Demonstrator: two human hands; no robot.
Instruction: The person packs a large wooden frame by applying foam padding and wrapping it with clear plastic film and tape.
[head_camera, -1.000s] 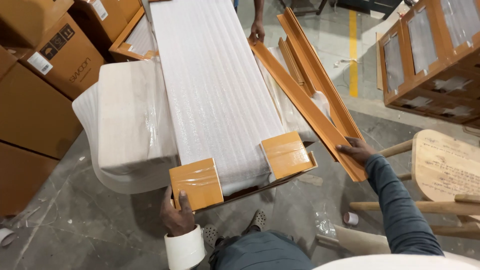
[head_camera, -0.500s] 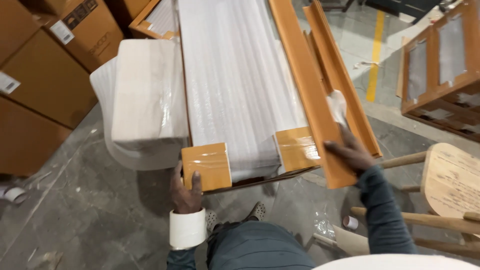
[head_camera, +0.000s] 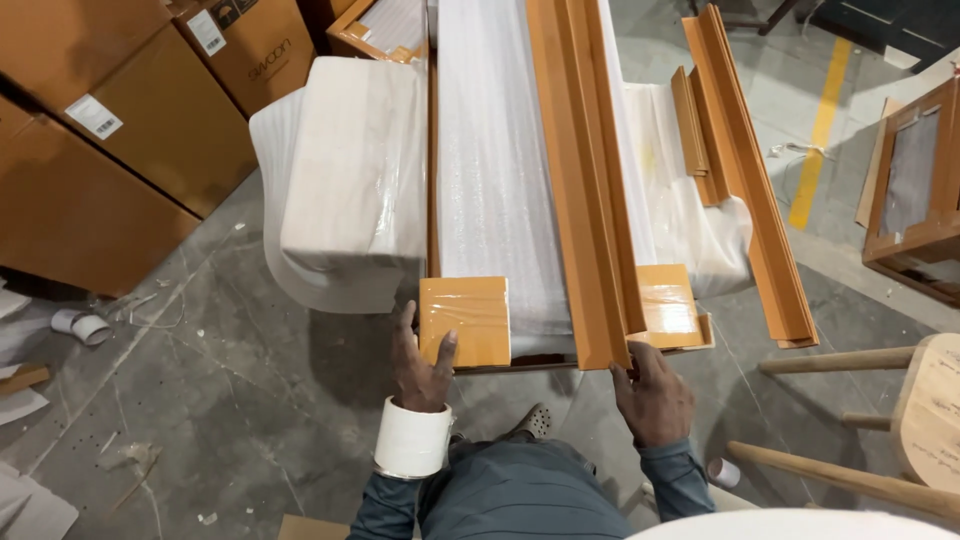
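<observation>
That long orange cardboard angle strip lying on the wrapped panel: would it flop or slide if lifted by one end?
The cardboard angle strip probably stays fairly stiff, since its folded L-shape runs straight. It may slide easily on the foam-wrapped panel. It looks light; the right hand touches its end.

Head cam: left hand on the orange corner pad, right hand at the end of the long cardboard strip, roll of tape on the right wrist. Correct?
Not quite. The head view shows the white tape roll on the left wrist, not the right. The rest holds: left hand on the orange corner pad, right hand at the near end of the long cardboard strip.

Left hand (head_camera: 420, 365) grips a cardboard corner guard (head_camera: 465, 320); right hand (head_camera: 652, 398) touches the cardboard edge strip (head_camera: 585, 200).
</observation>
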